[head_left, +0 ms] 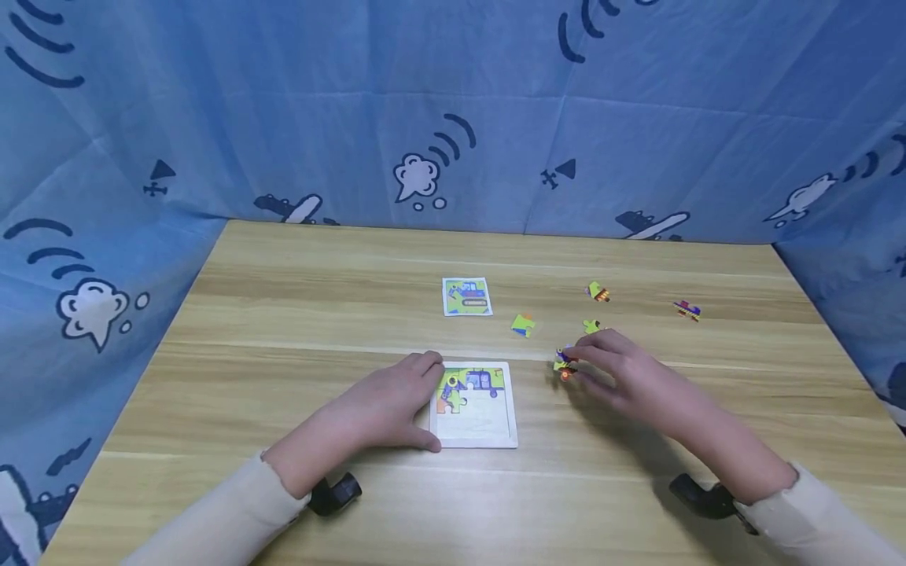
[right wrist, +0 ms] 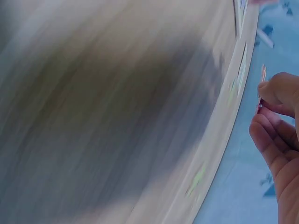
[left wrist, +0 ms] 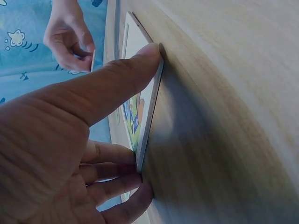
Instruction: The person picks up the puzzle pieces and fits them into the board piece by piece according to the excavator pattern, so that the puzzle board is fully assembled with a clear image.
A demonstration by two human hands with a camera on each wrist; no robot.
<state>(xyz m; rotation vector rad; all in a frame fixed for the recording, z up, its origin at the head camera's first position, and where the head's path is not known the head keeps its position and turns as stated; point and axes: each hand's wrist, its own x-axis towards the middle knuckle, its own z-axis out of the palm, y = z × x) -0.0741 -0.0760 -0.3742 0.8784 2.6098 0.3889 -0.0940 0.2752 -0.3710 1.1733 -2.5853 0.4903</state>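
A white square puzzle board (head_left: 474, 431) lies on the table, its upper part and left side partly filled with pictured pieces (head_left: 483, 382). My left hand (head_left: 385, 405) grips the board's left side, thumb at the near corner and fingers at the far one, as the left wrist view shows at the board edge (left wrist: 150, 114). Right of the board, my right hand (head_left: 623, 377) pinches a colourful jigsaw piece (head_left: 564, 365) between thumb and fingers. In the right wrist view that piece (right wrist: 263, 74) is seen edge-on, raised above the tabletop.
Beyond the board lies a small picture card (head_left: 467, 297) of a blue vehicle. Loose jigsaw pieces lie to its right: a green-orange one (head_left: 523, 325), a green one (head_left: 591, 325) beside my right hand, another (head_left: 598, 292) farther back and a purple-red one (head_left: 687, 310). A blue curtain (head_left: 453, 94) hangs behind.
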